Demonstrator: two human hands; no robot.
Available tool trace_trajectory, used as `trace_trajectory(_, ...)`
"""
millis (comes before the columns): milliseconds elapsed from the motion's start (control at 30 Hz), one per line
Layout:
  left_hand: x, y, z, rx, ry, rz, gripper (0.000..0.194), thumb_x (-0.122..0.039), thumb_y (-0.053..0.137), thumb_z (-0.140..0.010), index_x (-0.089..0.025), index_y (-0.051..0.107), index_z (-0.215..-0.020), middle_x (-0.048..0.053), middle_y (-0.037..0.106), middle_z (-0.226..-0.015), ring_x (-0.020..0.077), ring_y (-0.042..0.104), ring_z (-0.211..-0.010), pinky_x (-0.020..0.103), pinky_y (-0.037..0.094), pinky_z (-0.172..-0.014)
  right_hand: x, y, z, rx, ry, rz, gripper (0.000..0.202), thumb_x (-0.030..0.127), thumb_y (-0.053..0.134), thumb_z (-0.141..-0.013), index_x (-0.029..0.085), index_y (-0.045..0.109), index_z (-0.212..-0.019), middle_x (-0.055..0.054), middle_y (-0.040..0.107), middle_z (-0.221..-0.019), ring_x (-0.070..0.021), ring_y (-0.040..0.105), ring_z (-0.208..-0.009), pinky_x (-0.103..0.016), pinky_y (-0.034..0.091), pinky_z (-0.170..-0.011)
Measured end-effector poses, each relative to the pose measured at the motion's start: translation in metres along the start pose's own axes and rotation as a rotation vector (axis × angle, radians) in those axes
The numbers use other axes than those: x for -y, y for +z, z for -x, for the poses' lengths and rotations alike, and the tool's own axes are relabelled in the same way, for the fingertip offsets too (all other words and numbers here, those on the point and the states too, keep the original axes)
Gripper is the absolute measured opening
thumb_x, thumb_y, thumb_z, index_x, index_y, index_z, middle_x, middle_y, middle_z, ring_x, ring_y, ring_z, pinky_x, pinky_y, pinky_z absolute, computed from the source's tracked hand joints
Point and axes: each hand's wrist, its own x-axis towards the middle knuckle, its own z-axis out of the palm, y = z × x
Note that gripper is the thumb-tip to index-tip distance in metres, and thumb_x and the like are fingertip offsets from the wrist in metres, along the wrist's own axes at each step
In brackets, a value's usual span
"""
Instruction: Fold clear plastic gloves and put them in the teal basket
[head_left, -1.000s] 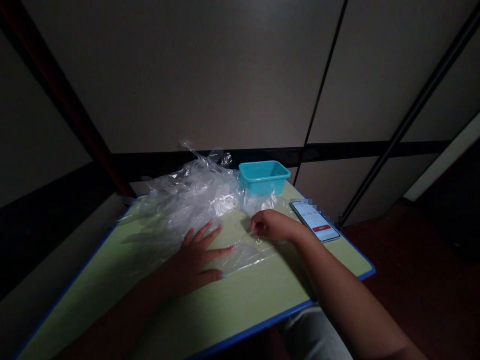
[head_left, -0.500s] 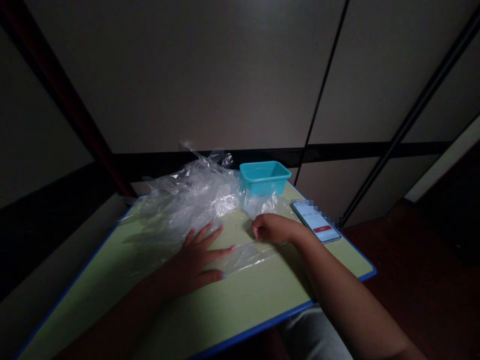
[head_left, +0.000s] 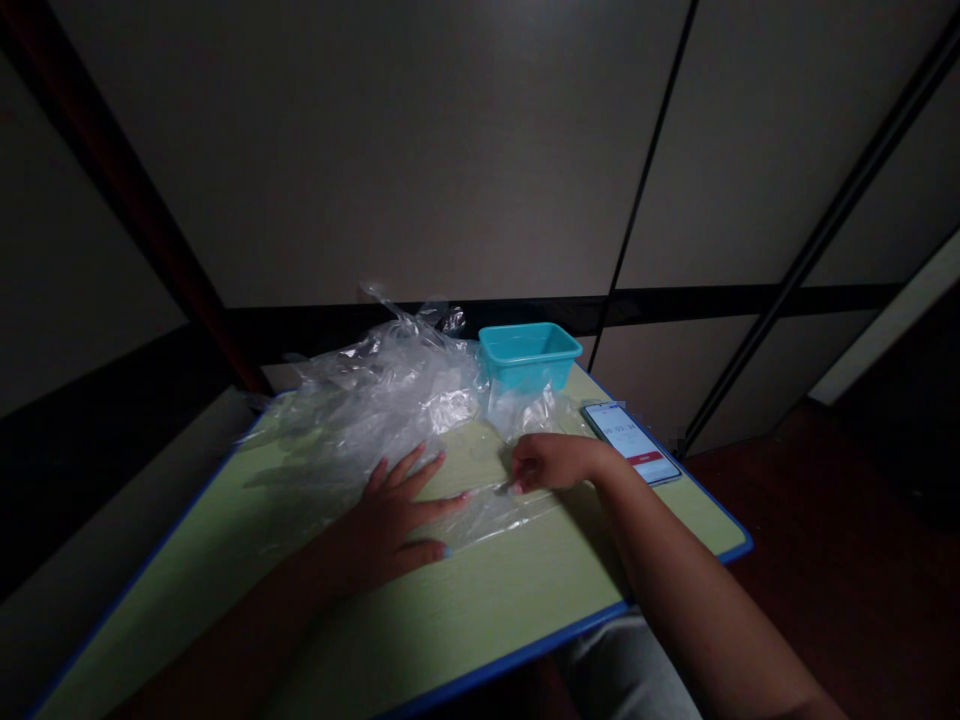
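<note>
My left hand lies flat with fingers spread, its thumb and forefinger on the left part of a clear plastic bag that is laid out on the table. My right hand is closed, its fingertips pressed together at the upper edge of that bag; whether they pinch the film is hidden. Beyond my left hand spreads a loose heap of clear plastic bags. Another piece of crumpled clear plastic rests just past my right hand, in front of a turquoise plastic basket.
The light green table has a blue edge. A phone with a lit timer screen lies near its right side, close to my right forearm. Cabinet panels stand directly behind the table.
My right hand has shifted slightly right along the bag's upper edge. My left hand stays where it was, and the heap and basket have not moved.
</note>
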Motion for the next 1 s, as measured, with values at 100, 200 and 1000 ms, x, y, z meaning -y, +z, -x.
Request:
trace_trajectory(100, 0.002, 0.002, 0.000, -0.021, 0.010, 0.001, 0.055, -0.064, 0.044, -0.081, -0.048, 0.035, -0.132, 0.000, 0.010, -0.154, 0.0408, 0.005, -0.137, 0.067, 0.010, -0.102, 0.005, -0.003, 0.000, -0.014, 0.081, 0.040, 0.031, 0.030, 0.046, -0.090, 0.011, 0.066, -0.076, -0.003, 0.060, -0.067, -0.0112, 0.048, -0.057, -0.022, 0.033, -0.054)
trace_trajectory(200, 0.002, 0.003, 0.000, -0.027, 0.010, -0.001, 0.054, -0.063, 0.045, -0.081, -0.048, 0.035, -0.132, 0.000, 0.009, -0.154, 0.0408, 0.005, -0.137, 0.067, 0.009, -0.102, 0.010, -0.005, 0.000, 0.006, 0.164, 0.090, 0.033, 0.027, 0.044, -0.091, 0.012, 0.068, -0.074, -0.005, 0.061, -0.066, -0.0119, 0.048, -0.056, -0.023, 0.034, -0.054)
trace_trajectory(1000, -0.002, -0.004, -0.004, -0.076, -0.019, -0.043, 0.057, -0.066, 0.039, -0.082, -0.047, 0.030, -0.135, -0.002, 0.006, -0.154, 0.0405, 0.004, -0.137, 0.066, 0.010, -0.102, 0.010, 0.002, -0.005, -0.010, 0.216, 0.290, 0.034, 0.035, 0.047, -0.087, 0.010, 0.071, -0.084, -0.012, 0.068, -0.077, -0.0165, 0.056, -0.061, -0.025, 0.032, -0.052)
